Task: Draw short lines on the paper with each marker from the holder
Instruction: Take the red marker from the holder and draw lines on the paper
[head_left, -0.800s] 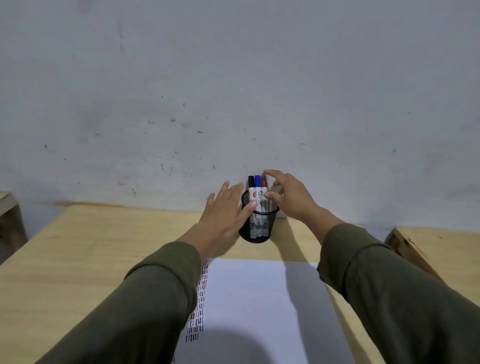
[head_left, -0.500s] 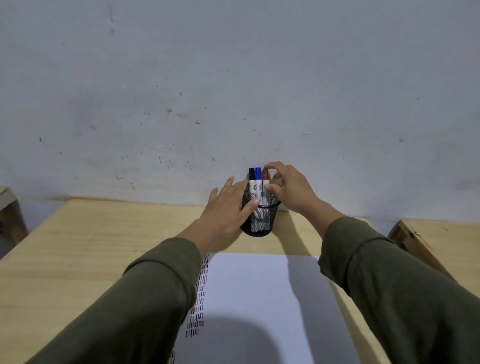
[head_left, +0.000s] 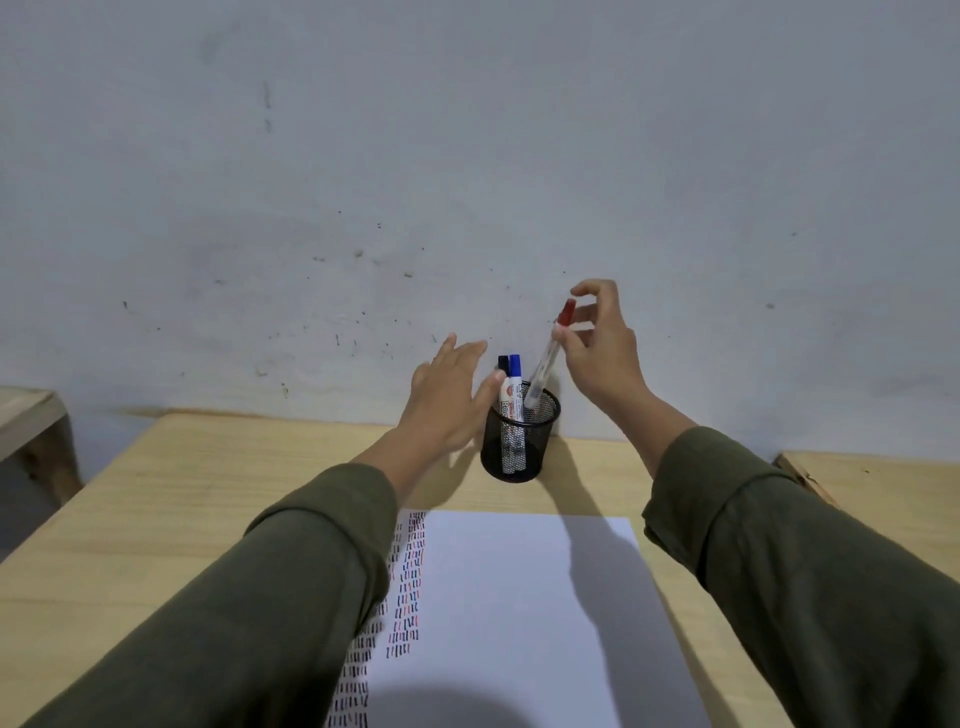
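A black mesh holder (head_left: 521, 447) stands at the table's far edge by the wall. A black-capped marker (head_left: 503, 362) and a blue-capped marker (head_left: 514, 366) stand upright in it. My right hand (head_left: 602, 348) pinches the red-capped marker (head_left: 548, 356), lifted and tilted, its lower end just inside the holder's rim. My left hand (head_left: 449, 400) rests against the holder's left side, fingers spread, thumb touching the rim. White paper (head_left: 509, 613) lies in front, with columns of short black, blue and red lines down its left side.
The light wooden table (head_left: 171, 519) ends at a grey wall. A wooden piece (head_left: 31, 421) sits at the far left and another wooden surface (head_left: 872, 488) at the right. My olive sleeves cover part of the paper's left edge.
My right hand has risen, drawing the red marker up out of the holder and tilting it. My left hand stays against the holder's side.
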